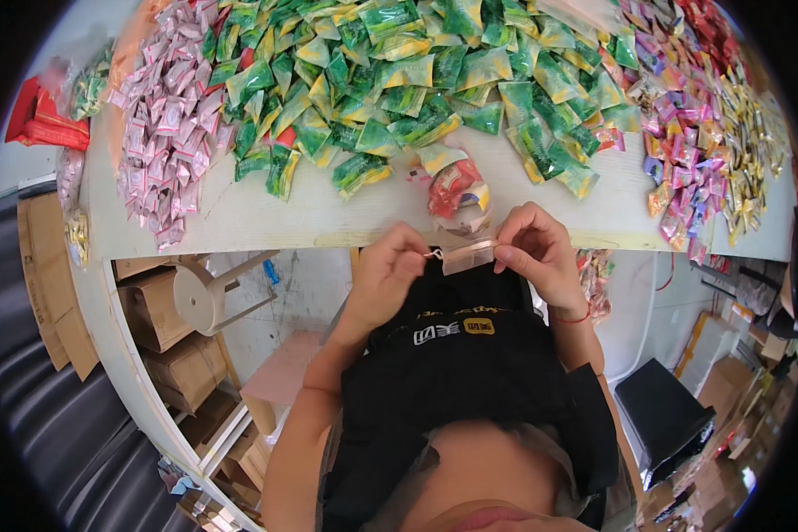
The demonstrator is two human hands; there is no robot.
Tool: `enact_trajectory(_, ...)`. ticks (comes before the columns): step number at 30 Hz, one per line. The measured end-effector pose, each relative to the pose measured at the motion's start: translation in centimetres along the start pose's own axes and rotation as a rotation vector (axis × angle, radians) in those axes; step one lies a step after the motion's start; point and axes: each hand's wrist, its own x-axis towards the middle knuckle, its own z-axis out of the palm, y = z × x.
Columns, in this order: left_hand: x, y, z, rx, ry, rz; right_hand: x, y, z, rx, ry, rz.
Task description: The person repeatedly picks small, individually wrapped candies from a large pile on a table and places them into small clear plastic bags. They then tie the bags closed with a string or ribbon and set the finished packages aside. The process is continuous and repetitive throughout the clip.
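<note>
A small clear bag (458, 197) filled with red, white and yellow wrapped pieces lies at the table's near edge. Its gathered neck points toward me, and a thin pale pink ribbon (466, 246) crosses it. My left hand (388, 273) is closed, pinching the ribbon's curled left end between thumb and fingers. On the other side, my right hand (541, 253) is closed at the ribbon's right end, thumb against forefinger, right beside the bag's neck. The flat open end of the bag hangs just over the table edge, between both hands.
Behind the bag spreads a large heap of green and yellow packets (408, 80). Pink-white packets (164, 133) are piled left; purple-pink packets (683, 168) and gold packets (754, 142) lie right. Below stand a beige stool (199, 297), cardboard boxes (182, 368) and a black bin-like object (661, 412).
</note>
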Motion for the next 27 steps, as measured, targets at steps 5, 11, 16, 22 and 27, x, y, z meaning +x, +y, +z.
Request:
enact_trajectory(5,-0.4,2.2,0.3,0.225,0.093,-0.211,-0.4,-0.9,-0.1,0.134,-0.036,-0.037)
enact_trajectory(11,0.9,4.4,-2.6,-0.732,0.299,0.093,-3.8,-2.7,-1.0,0.688,-0.248,-0.175)
enact_trajectory(16,5.1,7.9,-2.1,-0.032,-0.289,0.175,-11.3,-4.2,-6.1,0.856,-0.289,-0.465)
enact_trajectory(22,22.8,11.8,4.3,0.627,-0.132,0.628,-23.0,-9.4,-12.8,-0.374,-0.006,-0.326)
enact_trajectory(27,34.6,7.3,8.3,1.246,0.114,0.761,-24.4,-8.6,-13.3,-0.530,0.372,0.307)
